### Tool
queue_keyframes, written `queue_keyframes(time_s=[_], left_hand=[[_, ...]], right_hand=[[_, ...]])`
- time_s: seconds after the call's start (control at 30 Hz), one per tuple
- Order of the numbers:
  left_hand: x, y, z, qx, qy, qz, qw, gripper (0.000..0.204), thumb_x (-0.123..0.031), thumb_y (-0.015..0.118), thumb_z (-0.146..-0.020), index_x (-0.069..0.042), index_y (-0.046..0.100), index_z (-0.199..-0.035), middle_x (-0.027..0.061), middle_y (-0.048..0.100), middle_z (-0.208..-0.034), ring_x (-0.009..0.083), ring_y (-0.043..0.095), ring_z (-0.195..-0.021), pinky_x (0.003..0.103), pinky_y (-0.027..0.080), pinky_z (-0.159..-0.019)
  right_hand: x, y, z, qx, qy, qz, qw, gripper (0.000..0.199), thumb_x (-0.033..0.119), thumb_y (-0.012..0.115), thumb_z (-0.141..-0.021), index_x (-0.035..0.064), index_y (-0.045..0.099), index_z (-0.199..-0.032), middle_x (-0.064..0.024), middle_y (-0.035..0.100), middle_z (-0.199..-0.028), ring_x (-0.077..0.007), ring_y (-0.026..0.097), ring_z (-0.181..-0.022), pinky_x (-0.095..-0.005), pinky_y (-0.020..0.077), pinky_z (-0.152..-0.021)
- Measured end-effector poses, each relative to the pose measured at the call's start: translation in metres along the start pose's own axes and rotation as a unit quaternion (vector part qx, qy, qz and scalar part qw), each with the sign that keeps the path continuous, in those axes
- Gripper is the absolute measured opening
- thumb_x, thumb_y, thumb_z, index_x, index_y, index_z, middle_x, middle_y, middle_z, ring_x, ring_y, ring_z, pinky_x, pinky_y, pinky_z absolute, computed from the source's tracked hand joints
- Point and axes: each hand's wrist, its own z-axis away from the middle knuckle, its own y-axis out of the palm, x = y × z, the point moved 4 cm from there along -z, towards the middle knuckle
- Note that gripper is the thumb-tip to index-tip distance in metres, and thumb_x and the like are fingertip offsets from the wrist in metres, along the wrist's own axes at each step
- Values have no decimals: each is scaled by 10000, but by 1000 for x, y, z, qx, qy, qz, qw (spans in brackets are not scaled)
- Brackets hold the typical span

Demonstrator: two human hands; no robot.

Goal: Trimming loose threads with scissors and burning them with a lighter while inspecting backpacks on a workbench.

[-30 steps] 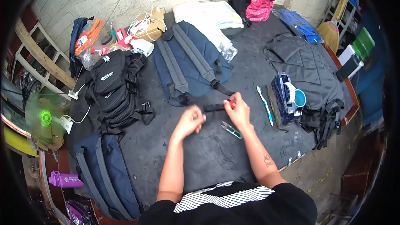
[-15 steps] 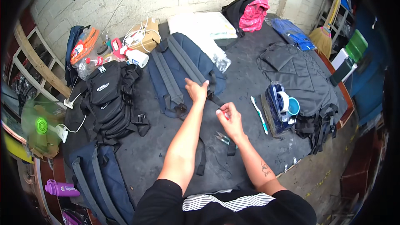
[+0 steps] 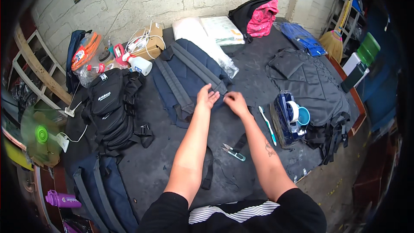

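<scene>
Near the edge of the black worktop (image 3: 230,179), a length of black webbing (image 3: 208,172) lies beside the left forearm, with thread snips (image 3: 235,153), blades parted, between the arms. Past them, the person's left hand (image 3: 208,97) rests palm upward, fingers loosely spread at the lower end of a gray shoulder strap (image 3: 198,69). The right hand (image 3: 236,103), just beside it, has its fingers drawn into a pinch; whether anything is held cannot be told. Handling the strap end well likely calls for steadying it with the left fingers while the right works close to the edge, without twisting it. Half a second earlier, the right hand was farther from the strap, a red object showing in its grip; no red shows now. The navy backpack (image 3: 185,75) lies straps up beyond the hands, before white plastic sheeting (image 3: 187,30) and a pink-and-black bag (image 3: 262,19).
</scene>
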Motion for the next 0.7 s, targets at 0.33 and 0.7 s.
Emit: queue_keyframes(time_s=[0.33, 0.7], left_hand=[[-22, -21, 114, 158, 172, 13, 972, 412, -324, 658, -841, -14, 578, -1101, 66, 638, -1018, 157, 582, -914, 289, 456, -834], [-44, -40, 137, 278, 205, -98, 933, 378, -103, 567, -882, 69, 478, -1207, 218, 581, -1168, 280, 582, -1088, 383, 467, -958]], right_hand=[[93, 33, 90, 159, 91, -383, 905, 343, 140, 555, -822, 41, 625, -1144, 53, 480, -615, -41, 421, -545, -202, 330, -499], [133, 25, 79, -148, -81, 13, 986, 316, 190, 623, -737, 74, 462, -982, -109, 509, -939, -326, 594, -764, -427, 483, -656]])
